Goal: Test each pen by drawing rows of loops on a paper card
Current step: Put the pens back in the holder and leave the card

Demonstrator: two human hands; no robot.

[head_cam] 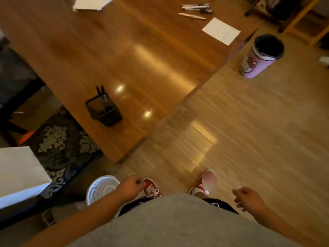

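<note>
Both hands hang low by the hips, left hand (130, 187) and right hand (249, 197). Each grip is loosely curled, seemingly on nothing, though the blur makes that hard to call. The pens (195, 8) lie far right on the desk (142, 59), with the card (221, 31) just nearer. A black holder (104, 107) stands near left.

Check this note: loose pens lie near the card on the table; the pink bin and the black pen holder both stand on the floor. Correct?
No. The head view shows the black pen holder standing on the table instead. The rest is right.
</note>
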